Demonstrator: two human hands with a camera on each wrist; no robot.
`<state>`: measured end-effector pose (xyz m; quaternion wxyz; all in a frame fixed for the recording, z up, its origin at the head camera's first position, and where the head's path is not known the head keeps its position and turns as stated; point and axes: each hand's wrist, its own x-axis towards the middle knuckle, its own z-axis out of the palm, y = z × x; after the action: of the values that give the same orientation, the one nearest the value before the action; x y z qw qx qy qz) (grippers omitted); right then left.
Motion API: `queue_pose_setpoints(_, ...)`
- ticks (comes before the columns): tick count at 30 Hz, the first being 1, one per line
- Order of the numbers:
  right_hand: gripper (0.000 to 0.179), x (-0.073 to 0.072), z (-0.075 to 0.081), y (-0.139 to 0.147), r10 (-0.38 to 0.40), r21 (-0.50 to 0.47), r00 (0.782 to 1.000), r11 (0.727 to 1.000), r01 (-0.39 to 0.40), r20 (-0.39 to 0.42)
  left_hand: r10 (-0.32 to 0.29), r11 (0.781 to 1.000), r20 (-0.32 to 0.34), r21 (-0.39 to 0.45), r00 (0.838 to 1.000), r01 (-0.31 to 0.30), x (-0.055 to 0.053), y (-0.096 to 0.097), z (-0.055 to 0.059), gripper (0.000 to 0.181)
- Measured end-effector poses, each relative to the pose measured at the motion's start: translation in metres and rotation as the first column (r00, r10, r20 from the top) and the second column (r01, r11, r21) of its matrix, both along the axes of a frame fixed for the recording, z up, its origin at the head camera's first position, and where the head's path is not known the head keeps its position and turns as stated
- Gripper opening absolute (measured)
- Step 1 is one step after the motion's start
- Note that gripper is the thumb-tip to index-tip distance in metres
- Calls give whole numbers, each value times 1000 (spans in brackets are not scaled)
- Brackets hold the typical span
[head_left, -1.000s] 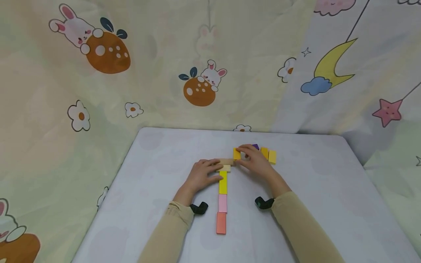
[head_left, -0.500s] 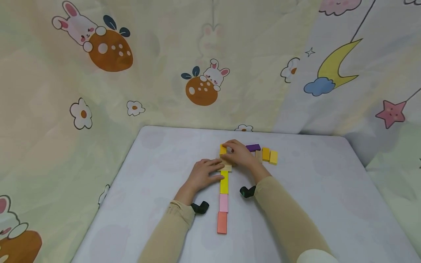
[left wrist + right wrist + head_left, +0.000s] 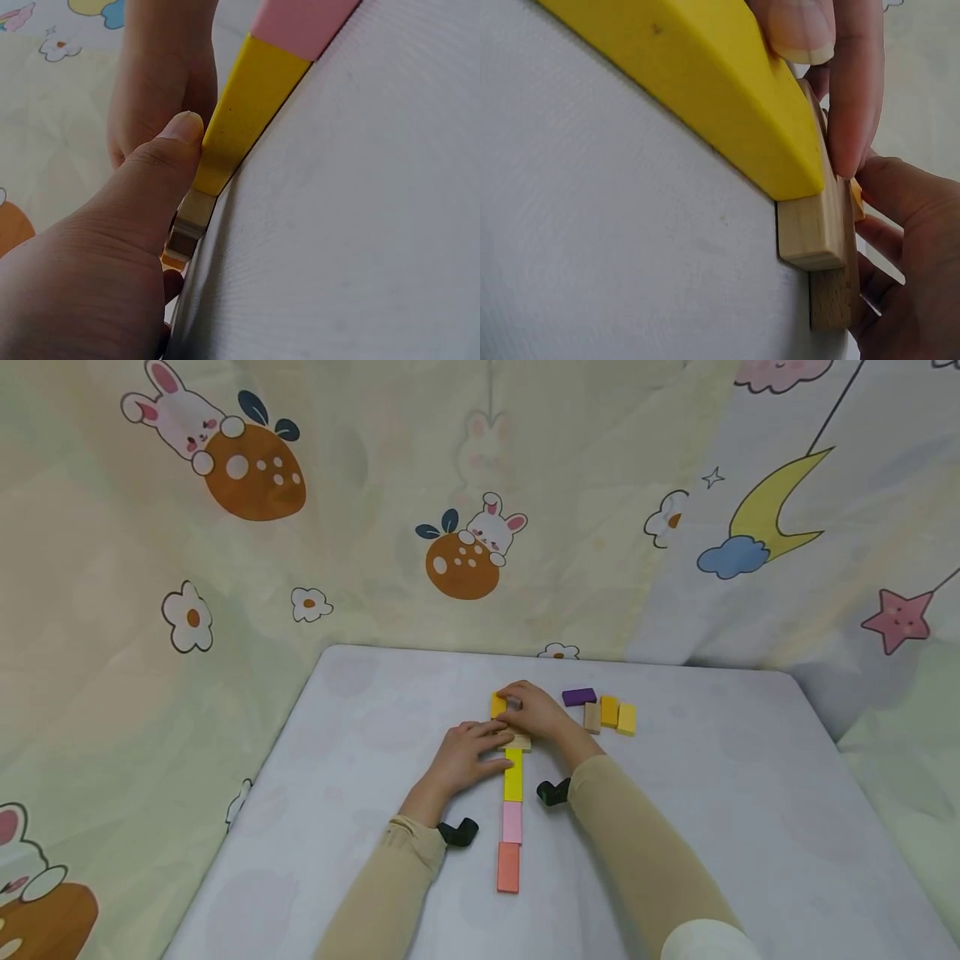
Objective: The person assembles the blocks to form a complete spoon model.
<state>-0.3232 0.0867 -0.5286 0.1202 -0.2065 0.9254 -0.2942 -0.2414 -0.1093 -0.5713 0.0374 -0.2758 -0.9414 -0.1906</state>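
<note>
My right hand (image 3: pixel 538 714) pinches an orange-yellow block (image 3: pixel 497 705) between thumb and fingers, at the far end of a line of blocks. Only a sliver of that block (image 3: pixel 857 199) shows in the right wrist view. My left hand (image 3: pixel 461 758) lies along the line's left side with its fingers extended over two crosswise wooden blocks, a pale one (image 3: pixel 810 232) and a darker one (image 3: pixel 832 300) behind it. The left thumb (image 3: pixel 180 131) touches the long yellow block (image 3: pixel 513 775). A pink block (image 3: pixel 512 822) and a coral block (image 3: pixel 507 867) continue the line nearer me.
Right of the line, toward the back, lie a purple block (image 3: pixel 579 697), a wooden block (image 3: pixel 592 718), an orange-yellow block (image 3: pixel 609 712) and a lighter yellow block (image 3: pixel 627 719). The white table (image 3: pixel 712 793) meets a printed cloth backdrop (image 3: pixel 360 527) behind.
My right hand has carried the orange-yellow block leftward to the far end of the line, uncovering the purple and wooden blocks. The left hand has stayed in place.
</note>
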Motion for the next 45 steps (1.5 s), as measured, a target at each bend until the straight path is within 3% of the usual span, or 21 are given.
queue_pose_setpoints(20, 45, 2, -5, 0, -20, -1, 999, 1000, 20, 44, -39, 999, -15, 37, 999, 40, -1, 1, 1, 55)
queue_pose_setpoints(30, 45, 3, -6, 5, -14, -1, 1000, 1000, 14, 20, -16, 999, 10, 29, 1000, 16, -1, 2, 1, 55)
queue_pose_setpoints(36, 42, 13, 3, 22, -106, 5, 994, 994, 106, -26, 27, 1000, 39, 11, 999, -27, -1, 2, -1, 55)
queue_pose_setpoints(45, 38, 40, 11, 78, -213, -41, 971, 977, 210, -111, 30, 999, 51, 43, 998, -32, -2, 2, -3, 55)
